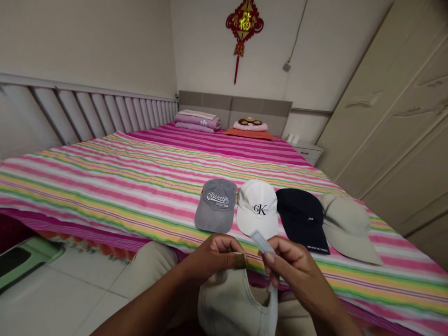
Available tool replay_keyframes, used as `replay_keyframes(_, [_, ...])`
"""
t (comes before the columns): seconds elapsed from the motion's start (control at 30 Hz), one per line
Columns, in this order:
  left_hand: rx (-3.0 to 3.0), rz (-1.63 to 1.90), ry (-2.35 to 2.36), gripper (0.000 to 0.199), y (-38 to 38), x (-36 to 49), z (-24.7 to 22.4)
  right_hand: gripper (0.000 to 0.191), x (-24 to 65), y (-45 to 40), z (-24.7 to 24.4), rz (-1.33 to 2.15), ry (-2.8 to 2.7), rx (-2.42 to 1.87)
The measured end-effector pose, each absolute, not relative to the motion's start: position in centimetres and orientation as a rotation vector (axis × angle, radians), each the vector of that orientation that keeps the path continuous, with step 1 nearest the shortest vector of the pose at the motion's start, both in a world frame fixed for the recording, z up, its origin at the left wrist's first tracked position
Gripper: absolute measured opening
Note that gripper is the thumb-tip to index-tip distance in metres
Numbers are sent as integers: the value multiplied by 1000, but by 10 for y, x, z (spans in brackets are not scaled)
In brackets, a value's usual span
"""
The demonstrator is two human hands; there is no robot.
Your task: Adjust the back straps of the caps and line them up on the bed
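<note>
A pale baseball cap [233, 303] is held low in front of me, its back opening facing up. My left hand [220, 254] pinches the side of the opening that carries a brass-coloured buckle [240, 261]. Between the thumb and fingers of my right hand [289, 261] is the cap's light strap [262, 243], its free end pointing up and left. Strap and buckle are apart. Beyond my hands a row of caps lies on the bed: a grey cap [216, 207], a white cap [257, 205] with black letters, a dark navy cap [303, 217] and a beige cap [350, 226].
The caps rest on a striped bedspread [105, 186]. Folded bedding [198, 122] and a pink pillow stack [250, 125] sit by the headboard [261, 109]. A green stool [35, 261] stands at left, wardrobe doors [381, 102] at right, and a nightstand [308, 151] beyond the bed.
</note>
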State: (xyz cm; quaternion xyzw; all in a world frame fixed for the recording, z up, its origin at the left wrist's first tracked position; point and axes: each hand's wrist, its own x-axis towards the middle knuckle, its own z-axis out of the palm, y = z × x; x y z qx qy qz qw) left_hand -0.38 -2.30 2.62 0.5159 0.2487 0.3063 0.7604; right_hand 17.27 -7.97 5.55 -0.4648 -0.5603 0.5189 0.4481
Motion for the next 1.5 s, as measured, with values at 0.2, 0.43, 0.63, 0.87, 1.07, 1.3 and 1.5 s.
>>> replay_keyframes(0.2, [1137, 689, 488, 21, -25, 1, 26, 33, 158, -68, 51, 1278, -1430, -1251])
replay_keyframes(0.43, [1408, 855, 412, 24, -24, -2, 15, 30, 151, -62, 41, 1550, -1115, -1110])
replay_keyframes(0.63, [1354, 1060, 540, 19, -30, 0, 6, 34, 144, -61, 39, 1540, -1073, -1067])
replay_keyframes(0.87, [711, 938, 338, 30, -33, 6, -1, 32, 148, -65, 41, 1497, -977, -1093])
replay_keyframes(1.07, [636, 953, 330, 30, -32, 6, -6, 35, 143, -71, 38, 1494, -966, -1161])
replay_keyframes(1.3, [667, 935, 334, 32, -34, 6, -6, 36, 140, -70, 35, 1465, -1003, -1183])
replay_keyframes(1.5, [726, 974, 434, 36, -35, 5, -5, 36, 139, -70, 33, 1375, -1039, -1239])
